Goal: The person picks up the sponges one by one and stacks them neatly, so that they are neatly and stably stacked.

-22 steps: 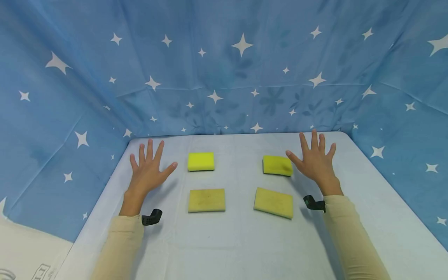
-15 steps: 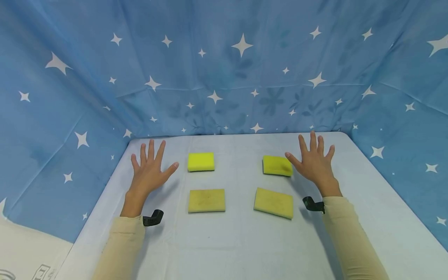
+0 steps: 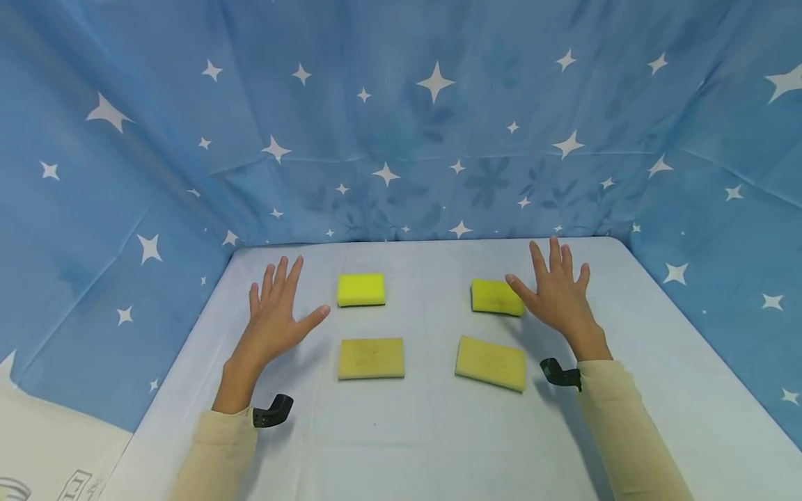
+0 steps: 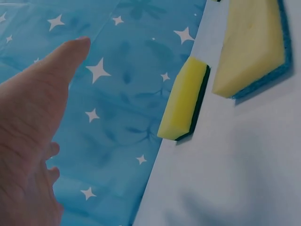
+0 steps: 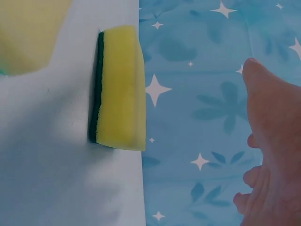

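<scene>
We see four sponges in a 2x2 grid on the desk (image 3: pixel 413 424). Left hand (image 3: pixel 273 321) is spread flat, fingers straight, holding nothing, just left of the far-left sponge (image 3: pixel 360 289). Right hand (image 3: pixel 556 295) is likewise splayed and empty, thumb at the right edge of the far-right sponge (image 3: pixel 496 297); we can't tell if it touches. Near-left sponge (image 3: pixel 371 358) and near-right sponge (image 3: pixel 491 363) sit toward the near edge, between the wrists.
</scene>
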`<state>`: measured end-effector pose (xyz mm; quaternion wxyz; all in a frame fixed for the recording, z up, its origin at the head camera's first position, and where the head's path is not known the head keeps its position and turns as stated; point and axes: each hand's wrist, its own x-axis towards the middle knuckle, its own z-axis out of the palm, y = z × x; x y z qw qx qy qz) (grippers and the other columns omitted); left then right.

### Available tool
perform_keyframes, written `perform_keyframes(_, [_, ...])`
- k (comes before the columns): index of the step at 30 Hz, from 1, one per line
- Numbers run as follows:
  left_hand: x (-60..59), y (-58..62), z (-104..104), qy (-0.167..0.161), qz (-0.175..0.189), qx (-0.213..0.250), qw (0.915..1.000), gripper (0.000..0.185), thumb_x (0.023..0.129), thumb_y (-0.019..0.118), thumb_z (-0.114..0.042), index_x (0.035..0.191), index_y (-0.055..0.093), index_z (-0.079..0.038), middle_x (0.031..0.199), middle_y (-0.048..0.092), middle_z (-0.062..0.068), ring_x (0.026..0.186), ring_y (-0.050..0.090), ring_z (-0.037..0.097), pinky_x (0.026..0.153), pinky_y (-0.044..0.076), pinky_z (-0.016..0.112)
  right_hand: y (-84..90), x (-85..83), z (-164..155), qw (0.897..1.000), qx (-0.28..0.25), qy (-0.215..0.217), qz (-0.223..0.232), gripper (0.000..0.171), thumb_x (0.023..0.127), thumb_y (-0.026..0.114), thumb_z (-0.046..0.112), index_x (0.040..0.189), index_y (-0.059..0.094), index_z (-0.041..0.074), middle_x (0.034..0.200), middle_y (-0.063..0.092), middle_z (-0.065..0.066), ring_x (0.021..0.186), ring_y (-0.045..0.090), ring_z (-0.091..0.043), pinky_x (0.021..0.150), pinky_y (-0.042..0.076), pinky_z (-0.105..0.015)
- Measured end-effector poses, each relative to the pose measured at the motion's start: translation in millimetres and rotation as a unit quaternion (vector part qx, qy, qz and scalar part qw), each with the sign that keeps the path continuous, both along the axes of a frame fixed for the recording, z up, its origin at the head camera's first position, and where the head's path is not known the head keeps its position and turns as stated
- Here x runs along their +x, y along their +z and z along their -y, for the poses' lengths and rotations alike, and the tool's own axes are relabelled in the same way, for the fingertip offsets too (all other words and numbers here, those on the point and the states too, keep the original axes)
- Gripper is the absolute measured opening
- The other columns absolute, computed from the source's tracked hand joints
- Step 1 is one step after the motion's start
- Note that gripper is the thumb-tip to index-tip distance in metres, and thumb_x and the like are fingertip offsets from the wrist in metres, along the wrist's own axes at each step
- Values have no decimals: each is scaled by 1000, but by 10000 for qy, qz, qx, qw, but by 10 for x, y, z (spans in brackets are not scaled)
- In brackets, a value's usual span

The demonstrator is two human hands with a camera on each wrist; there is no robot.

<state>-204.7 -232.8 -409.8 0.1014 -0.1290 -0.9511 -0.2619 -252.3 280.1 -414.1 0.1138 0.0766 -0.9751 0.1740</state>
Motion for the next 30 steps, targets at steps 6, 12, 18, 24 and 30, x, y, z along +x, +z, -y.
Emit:
perform_keyframes(6, [136,-77,-72,-320,-51,351,9989,101,99,73,-51,174,13,-18,178,11,17,162,0,43,123,-1,72,43,111,-17,9997,-247,64,33,96,107,51,63,171,13,2,174,-7,-32,159,-5,-54,114,-8,-83])
perform_keyframes(12, [243,-186,-142,-681,374,687,9946,99,98,76,-47,173,17,-19,176,18,15,162,8,42,123,10,73,72,200,-37,9997,-217,70,-51,95,108,51,62,170,14,1,174,-6,-32,159,-5,-54,114,-8,-83])
perform_keyframes(18, [307,-317,-177,-789,789,1028,9884,97,99,75,-50,173,18,-24,175,21,14,160,16,41,120,21,74,52,240,-35,9994,-311,89,-106,94,108,52,60,170,15,0,174,-6,-32,159,-4,-54,114,-9,-83])
perform_keyframes(24, [353,-450,-210,-900,1086,1221,9824,95,99,75,-49,173,21,-24,174,25,11,159,21,39,121,25,72,-5,251,-28,9995,-305,30,-68,95,108,52,62,170,16,0,174,-6,-32,159,-3,-55,115,-8,-82])
perform_keyframes(30, [382,-507,-246,-1016,1266,1235,9790,94,99,76,-50,172,23,-25,173,29,12,158,25,40,122,25,70,-33,266,-22,9994,-340,40,-39,95,107,53,61,170,17,0,174,-5,-32,159,-4,-54,115,-8,-82])
